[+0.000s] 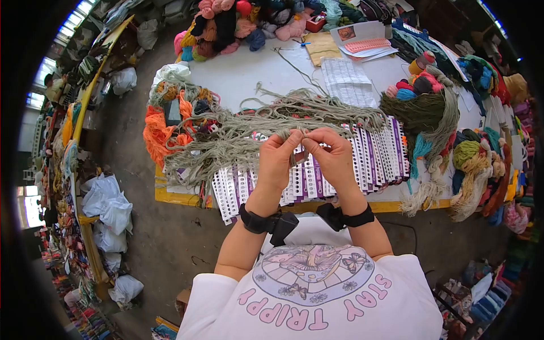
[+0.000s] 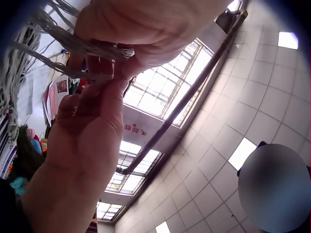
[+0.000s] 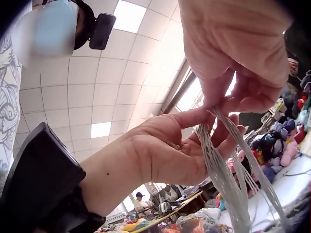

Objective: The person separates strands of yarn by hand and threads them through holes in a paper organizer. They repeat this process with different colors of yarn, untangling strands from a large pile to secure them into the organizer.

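Long grey-green yarn strands [image 1: 238,127] lie in a loose heap across the table in front of the person. My left hand [image 1: 276,160] grips a bundle of these strands, which hangs from its fingers in the right wrist view [image 3: 221,182]. Close beside it, my right hand [image 1: 335,158] pinches yarn ends between thumb and fingers, the fingertips of both hands meeting. Beneath the hands spreads a row of white and purple cards [image 1: 362,156] with punched holes, partly covered by the yarn.
Orange yarn [image 1: 160,133] piles up at the table's left end. Coloured skeins [image 1: 226,28] crowd the back, near printed sheets [image 1: 347,82] and a brown board [image 1: 323,48]. Dark green yarn [image 1: 419,113] lies on the right. White plastic bags [image 1: 107,207] hang along a rack at left.
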Demonstrator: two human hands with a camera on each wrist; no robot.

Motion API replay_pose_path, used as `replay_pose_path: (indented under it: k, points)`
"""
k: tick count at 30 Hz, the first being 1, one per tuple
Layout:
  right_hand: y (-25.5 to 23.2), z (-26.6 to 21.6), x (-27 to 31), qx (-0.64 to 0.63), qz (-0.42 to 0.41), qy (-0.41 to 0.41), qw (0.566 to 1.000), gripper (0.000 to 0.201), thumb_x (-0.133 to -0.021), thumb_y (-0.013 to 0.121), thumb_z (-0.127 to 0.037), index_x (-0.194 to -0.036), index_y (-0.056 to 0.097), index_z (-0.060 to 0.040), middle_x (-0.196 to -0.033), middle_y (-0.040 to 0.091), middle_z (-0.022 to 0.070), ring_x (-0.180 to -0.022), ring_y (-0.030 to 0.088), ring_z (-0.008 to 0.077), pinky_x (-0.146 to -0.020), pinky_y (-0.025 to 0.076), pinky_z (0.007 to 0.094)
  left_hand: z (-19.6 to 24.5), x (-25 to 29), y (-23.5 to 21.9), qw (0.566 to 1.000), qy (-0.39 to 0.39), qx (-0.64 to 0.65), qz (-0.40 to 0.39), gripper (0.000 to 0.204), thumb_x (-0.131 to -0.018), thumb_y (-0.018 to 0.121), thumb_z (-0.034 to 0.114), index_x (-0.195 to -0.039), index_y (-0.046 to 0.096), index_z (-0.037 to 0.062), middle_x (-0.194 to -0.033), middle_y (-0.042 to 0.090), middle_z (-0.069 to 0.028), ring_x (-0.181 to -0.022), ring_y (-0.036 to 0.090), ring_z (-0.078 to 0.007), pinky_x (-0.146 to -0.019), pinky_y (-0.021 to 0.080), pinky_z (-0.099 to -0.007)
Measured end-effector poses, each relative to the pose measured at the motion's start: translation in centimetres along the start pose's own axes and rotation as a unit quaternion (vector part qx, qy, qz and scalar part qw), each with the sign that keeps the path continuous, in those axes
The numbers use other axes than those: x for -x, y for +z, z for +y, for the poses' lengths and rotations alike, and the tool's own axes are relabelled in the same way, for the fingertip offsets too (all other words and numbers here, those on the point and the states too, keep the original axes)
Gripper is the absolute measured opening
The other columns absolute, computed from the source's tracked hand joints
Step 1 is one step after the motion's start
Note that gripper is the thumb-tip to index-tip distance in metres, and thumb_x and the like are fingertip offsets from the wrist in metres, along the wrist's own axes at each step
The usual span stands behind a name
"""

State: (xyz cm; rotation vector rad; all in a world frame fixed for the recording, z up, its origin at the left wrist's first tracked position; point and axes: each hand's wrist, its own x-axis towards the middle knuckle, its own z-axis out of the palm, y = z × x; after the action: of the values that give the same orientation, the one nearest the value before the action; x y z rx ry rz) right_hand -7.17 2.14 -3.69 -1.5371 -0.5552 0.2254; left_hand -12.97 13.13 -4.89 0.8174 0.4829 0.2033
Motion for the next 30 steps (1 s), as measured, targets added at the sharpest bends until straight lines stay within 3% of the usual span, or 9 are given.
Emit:
replay_pose_path:
  k: [9, 15, 19, 21, 22, 24, 27, 28, 30]
  points:
    - [-0.4, -0.2, -0.4, -0.173, -0.028, 0.194, 0.965, 0.01, -0.079, 0.059, -0.011, -0.082, 0.062, -0.0019, -0.072, 0.059, 0.0007, -0.064, 0.055, 0.0066, -0.05, 0.042, 0.0185, 0.6, -0.4, -0.1, 0.998, -0.023, 0.053, -0.007, 0.017, -0.083, 0.057, 0.019, -0.088, 0.058, 0.0033, -0.087, 0.061, -0.0055, -0.077, 0.057, -0.0122, -0.065, 0.048, -0.0281]
    - [-0.3, 0.8, -0.6, -0.187, -0.009, 0.207, 0.96, 0.011, -0.079, 0.058, -0.013, -0.082, 0.062, -0.0037, -0.066, 0.057, -0.0012, -0.059, 0.051, 0.0052, -0.05, 0.04, 0.018, 0.3, -0.8, -0.3, 0.996, -0.03, 0.077, -0.016, 0.016, -0.083, 0.057, 0.02, -0.086, 0.057, 0.0035, -0.085, 0.06, -0.0058, -0.078, 0.057, -0.0131, -0.066, 0.048, -0.0289]
    - [-0.5, 2.0, -0.7, -0.079, 0.016, 0.139, 0.987, 0.008, -0.079, 0.057, -0.011, -0.081, 0.061, -0.004, -0.083, 0.058, 0.0013, -0.07, 0.052, 0.0068, -0.057, 0.042, 0.0194, -0.1, -1.3, 0.3, 0.997, -0.04, 0.065, 0.013, 0.018, -0.084, 0.054, 0.021, -0.089, 0.056, 0.0043, -0.072, 0.056, -0.0006, -0.067, 0.053, -0.0091, -0.066, 0.047, -0.0273]
    - [-1.2, 2.7, -1.0, -0.086, 0.064, 0.064, 0.992, 0.009, -0.08, 0.054, -0.012, -0.082, 0.059, -0.0043, -0.094, 0.057, 0.0024, -0.078, 0.052, 0.0072, -0.06, 0.043, 0.0206, -0.4, -2.5, -1.7, 0.962, -0.061, 0.243, -0.11, 0.02, -0.085, 0.052, 0.023, -0.094, 0.054, 0.0051, -0.064, 0.046, 0.0031, -0.06, 0.046, -0.0067, -0.062, 0.044, -0.0243]
    - [-2.3, 1.7, -1.3, -0.264, 0.089, 0.166, 0.946, 0.011, -0.081, 0.049, -0.012, -0.084, 0.057, -0.0056, -0.102, 0.054, 0.0032, -0.084, 0.051, 0.0079, -0.06, 0.044, 0.0226, -0.2, -3.4, -3.8, 0.935, -0.057, 0.318, -0.149, 0.022, -0.086, 0.051, 0.024, -0.096, 0.052, 0.0055, -0.06, 0.041, 0.0044, -0.057, 0.041, -0.006, -0.059, 0.042, -0.023]
    - [-6.8, 2.6, -1.6, -0.532, 0.12, 0.199, 0.814, 0.012, -0.081, 0.045, -0.011, -0.086, 0.054, -0.0049, -0.096, 0.055, 0.0039, -0.082, 0.051, 0.0102, -0.058, 0.045, 0.0251, 1.1, -4.8, -8.8, 0.868, -0.048, 0.449, -0.204, 0.025, -0.087, 0.048, 0.026, -0.102, 0.049, 0.0064, -0.055, 0.028, 0.0066, -0.05, 0.031, -0.005, -0.052, 0.036, -0.0206]
    - [-18.8, 8.7, 0.3, -0.75, 0.096, 0.09, 0.648, 0.008, -0.081, 0.046, -0.011, -0.078, 0.048, -0.0049, -0.073, 0.05, 0.0008, -0.066, 0.049, 0.0094, -0.051, 0.041, 0.0249, 5.4, -5.0, -18.2, 0.916, 0.108, 0.374, -0.099, 0.022, -0.09, 0.041, 0.022, -0.102, 0.048, 0.0047, -0.054, 0.026, 0.0065, -0.046, 0.024, -0.0034, -0.043, 0.024, -0.0198]
    - [-24.1, 10.2, 1.4, -0.712, 0.177, 0.111, 0.67, 0.012, -0.08, 0.048, -0.011, -0.07, 0.044, -0.0066, -0.06, 0.041, -0.0008, -0.052, 0.04, 0.0092, -0.045, 0.037, 0.0237, 7.0, -5.4, -24.1, 0.923, 0.091, 0.362, -0.095, 0.02, -0.091, 0.038, 0.018, -0.1, 0.049, 0.0043, -0.053, 0.025, 0.0064, -0.044, 0.022, -0.0036, -0.041, 0.021, -0.0192]
    - [-35.6, 12.9, 4.5, -0.682, 0.274, 0.142, 0.663, 0.018, -0.077, 0.05, -0.008, -0.062, 0.04, -0.0094, -0.054, 0.038, -0.0013, -0.045, 0.034, 0.0103, -0.042, 0.031, 0.0232, 10.6, -4.5, -35.2, 0.956, 0.14, 0.205, 0.156, 0.02, -0.089, 0.039, 0.015, -0.103, 0.05, 0.0052, -0.053, 0.023, 0.0069, -0.043, 0.02, -0.0047, -0.04, 0.018, -0.0192]
